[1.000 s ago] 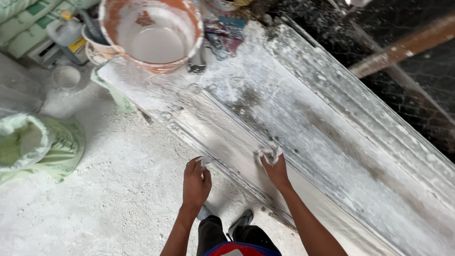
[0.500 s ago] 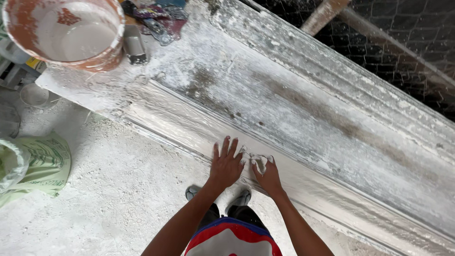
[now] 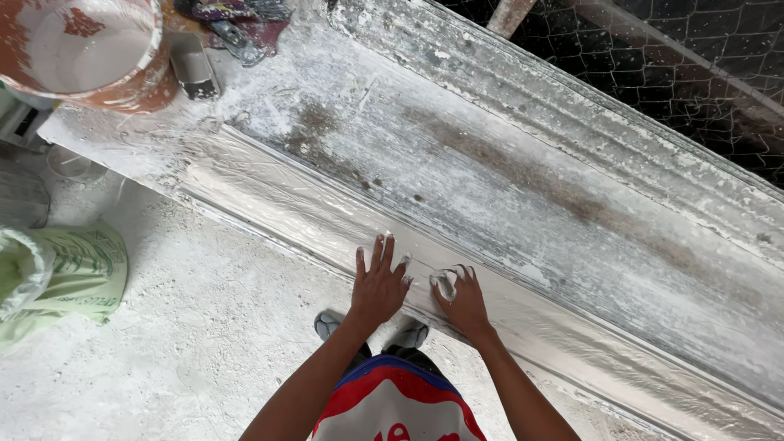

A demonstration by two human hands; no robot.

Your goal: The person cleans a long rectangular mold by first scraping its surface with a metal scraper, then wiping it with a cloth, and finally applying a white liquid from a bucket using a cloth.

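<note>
Your left hand (image 3: 378, 286) flat, fingers spread, palm pressing long white plaster cornice strip (image 3: 269, 200) lying along near edge of plaster-caked bench (image 3: 523, 175). Your right hand (image 3: 463, 298) just beside it, fingers curled, closed round small whitish wad (image 3: 446, 283), cloth or sponge, cannot tell which. Strip's long axis runs diagonally, upper left to lower right, crossing in front of you. Both hands rest on it mid-length; more uncovered strip lies past right hand toward lower right. White-smeared orange bucket (image 3: 90, 53) well apart at upper-left end.

A dusty white concrete floor (image 3: 188, 327) lies in daylight, with dark wire mesh (image 3: 678, 73) behind the plaster-caked workbench (image 3: 506, 155).
</note>
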